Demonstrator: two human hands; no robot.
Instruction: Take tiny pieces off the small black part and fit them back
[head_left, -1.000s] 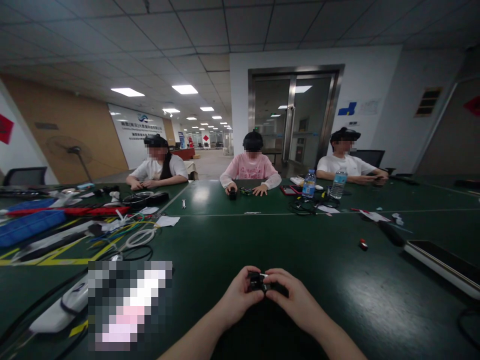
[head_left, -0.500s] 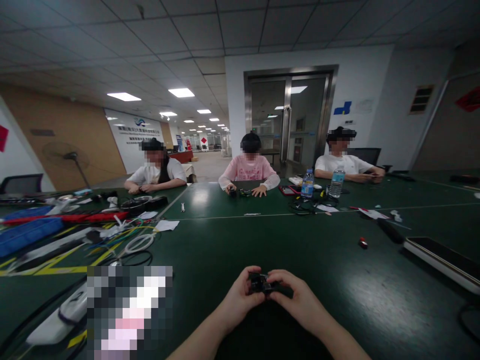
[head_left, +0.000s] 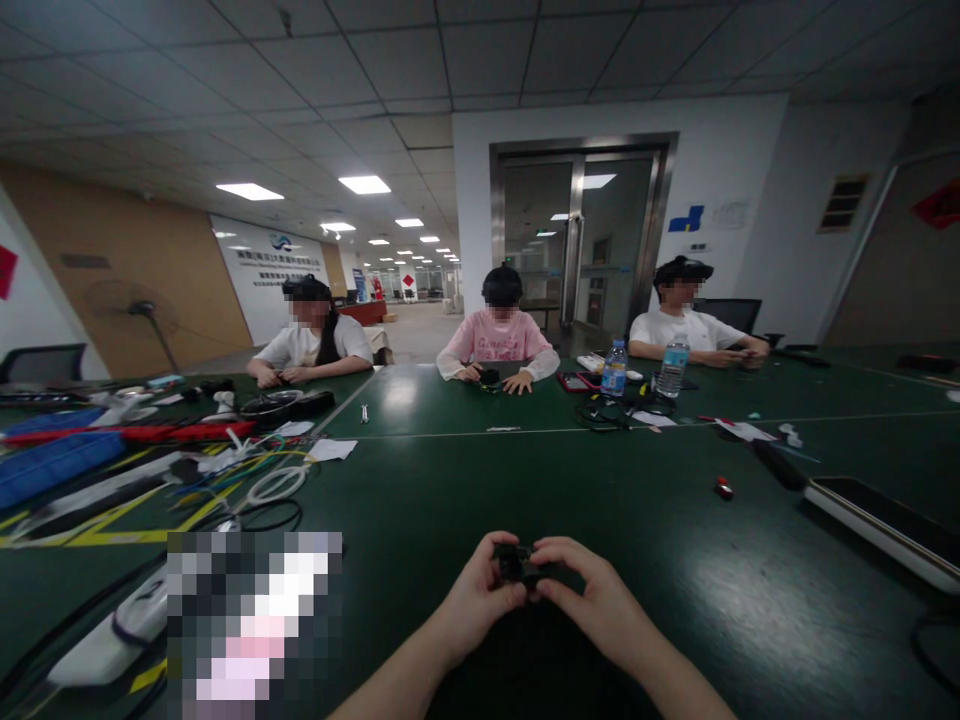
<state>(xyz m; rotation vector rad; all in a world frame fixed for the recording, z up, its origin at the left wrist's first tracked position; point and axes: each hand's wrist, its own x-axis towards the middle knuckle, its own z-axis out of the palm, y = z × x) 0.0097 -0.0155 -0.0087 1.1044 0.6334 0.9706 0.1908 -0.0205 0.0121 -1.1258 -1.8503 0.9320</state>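
A small black object (head_left: 516,563) with a few shinier parts is held between both hands, just over the near part of the green table. Its kind is too dark and small to make out. My left hand (head_left: 480,590) has thumb and fingers closed on its left side. From the right, my right hand (head_left: 581,580) pinches it between thumb and fingertips. The fingers hide part of the object.
On the green table (head_left: 450,490), cables (head_left: 277,485), a white power strip (head_left: 112,625) and blue trays (head_left: 60,470) lie left. Rightward are a small red item (head_left: 723,487), a white-edged box (head_left: 881,530) and bottles (head_left: 614,370). Three people sit across.
Both my hands stay almost in place around the small black object, with only slight finger shifts. Across the table, the middle person's hand has moved a dark item toward the other hand.
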